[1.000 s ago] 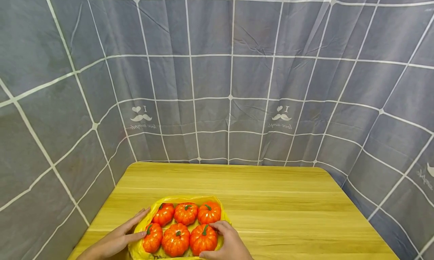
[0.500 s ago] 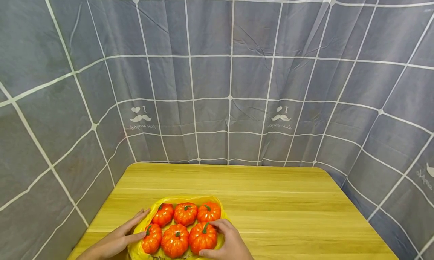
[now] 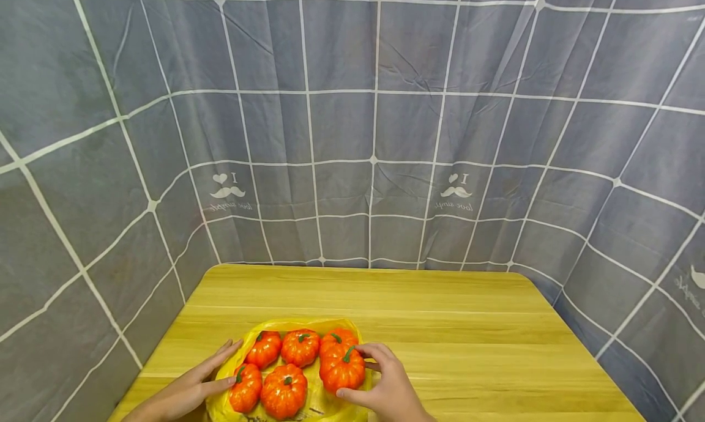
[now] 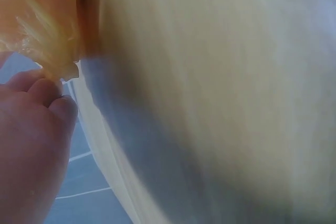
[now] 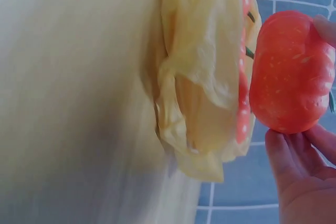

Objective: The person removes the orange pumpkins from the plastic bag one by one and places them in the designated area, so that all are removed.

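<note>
My right hand grips a small orange pumpkin with a green stem, raised above the bag's right side. In the right wrist view, thumb and fingers hold this pumpkin from opposite sides, its ribbed body facing the camera. A yellow plastic bag, its top open, lies on the table with several similar pumpkins inside. At the bag's left side, my left hand holds the edge, thumb over the rim by the front-left pumpkin. In the left wrist view, curled fingers meet the crumpled yellow plastic.
The bag rests at the front left of a wooden table. Grey curtains with white grid lines surround the table at the back and both sides.
The front-right pumpkin has risen out of its place in my right hand, moving up and slightly right, and now overlaps the one behind it. My left hand has barely moved.
</note>
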A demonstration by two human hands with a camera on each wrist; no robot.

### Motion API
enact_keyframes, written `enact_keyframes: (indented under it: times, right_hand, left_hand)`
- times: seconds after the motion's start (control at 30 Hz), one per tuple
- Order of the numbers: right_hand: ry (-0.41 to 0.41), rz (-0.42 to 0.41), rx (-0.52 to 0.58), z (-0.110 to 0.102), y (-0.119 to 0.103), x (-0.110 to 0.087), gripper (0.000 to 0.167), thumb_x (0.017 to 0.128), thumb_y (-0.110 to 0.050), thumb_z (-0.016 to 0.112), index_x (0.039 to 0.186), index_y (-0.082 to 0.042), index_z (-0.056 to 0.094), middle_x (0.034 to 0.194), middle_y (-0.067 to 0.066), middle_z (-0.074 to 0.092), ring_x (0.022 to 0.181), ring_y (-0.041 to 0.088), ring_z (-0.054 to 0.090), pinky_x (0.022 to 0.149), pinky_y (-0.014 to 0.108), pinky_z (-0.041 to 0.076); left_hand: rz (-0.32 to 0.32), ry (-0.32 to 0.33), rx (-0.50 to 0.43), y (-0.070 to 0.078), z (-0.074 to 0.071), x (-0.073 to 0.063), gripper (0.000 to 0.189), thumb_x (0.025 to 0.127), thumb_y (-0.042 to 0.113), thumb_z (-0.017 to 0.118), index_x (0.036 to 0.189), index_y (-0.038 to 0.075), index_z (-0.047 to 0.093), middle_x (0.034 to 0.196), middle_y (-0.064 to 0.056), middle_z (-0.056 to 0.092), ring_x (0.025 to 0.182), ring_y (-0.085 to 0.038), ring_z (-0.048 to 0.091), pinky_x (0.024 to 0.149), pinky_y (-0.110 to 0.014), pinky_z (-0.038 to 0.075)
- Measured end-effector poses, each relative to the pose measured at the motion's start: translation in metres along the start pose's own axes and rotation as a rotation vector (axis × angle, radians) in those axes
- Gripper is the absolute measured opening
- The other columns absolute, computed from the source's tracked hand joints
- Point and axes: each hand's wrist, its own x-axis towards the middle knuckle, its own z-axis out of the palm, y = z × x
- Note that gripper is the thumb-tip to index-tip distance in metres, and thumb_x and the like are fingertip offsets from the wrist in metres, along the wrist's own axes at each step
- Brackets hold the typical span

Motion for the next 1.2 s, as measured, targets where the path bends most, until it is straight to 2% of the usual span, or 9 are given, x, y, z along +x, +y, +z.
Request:
enact_keyframes:
  times: [0.37, 0.77, 0.97, 1.2]
  right_hand:
    - [0.104, 0.000, -0.021, -0.023, -0.001, 0.006, 0.062, 0.068, -0.030, 0.097, 0.118, -0.008, 0.068, 0.115, -0.001, 0.064, 0.105, 0.021, 0.063, 0.091, 0.037, 0.055]
    - [0.222, 0.077, -0.026, -0.050, 0.011, 0.004, 0.065, 0.061, -0.023, 0.100, 0.115, -0.007, 0.070, 0.115, 0.003, 0.065, 0.106, 0.021, 0.064, 0.092, 0.034, 0.054]
    - [0.282, 0.129, -0.074, -0.068, 0.020, 0.001, 0.066, 0.060, -0.025, 0.100, 0.116, -0.005, 0.070, 0.116, 0.005, 0.066, 0.108, 0.022, 0.064, 0.092, 0.034, 0.054]
    - [0.321, 0.193, -0.133, -0.088, 0.033, -0.001, 0.069, 0.061, -0.018, 0.100, 0.118, 0.002, 0.068, 0.119, 0.010, 0.065, 0.109, 0.029, 0.063, 0.091, 0.035, 0.054]
  left_hand:
    - [0.007, -0.003, 0.023, 0.000, -0.001, 0.000, 0.067, 0.106, 0.023, 0.052, 0.160, -0.001, 0.018, 0.159, -0.036, -0.003, 0.141, -0.057, -0.008, 0.100, -0.082, 0.006]
    - [-0.007, -0.016, 0.004, 0.000, -0.002, 0.001, 0.068, 0.107, 0.024, 0.051, 0.160, -0.001, 0.017, 0.159, -0.036, -0.005, 0.141, -0.058, -0.010, 0.100, -0.082, 0.004]
    - [-0.019, -0.016, 0.003, -0.001, -0.002, 0.000, 0.068, 0.106, 0.023, 0.052, 0.159, -0.002, 0.017, 0.159, -0.037, -0.005, 0.140, -0.059, -0.010, 0.100, -0.082, 0.005]
    - [-0.025, -0.016, 0.001, 0.000, -0.002, 0.000, 0.069, 0.106, 0.023, 0.052, 0.159, -0.003, 0.017, 0.159, -0.037, -0.005, 0.140, -0.059, -0.010, 0.100, -0.082, 0.005]
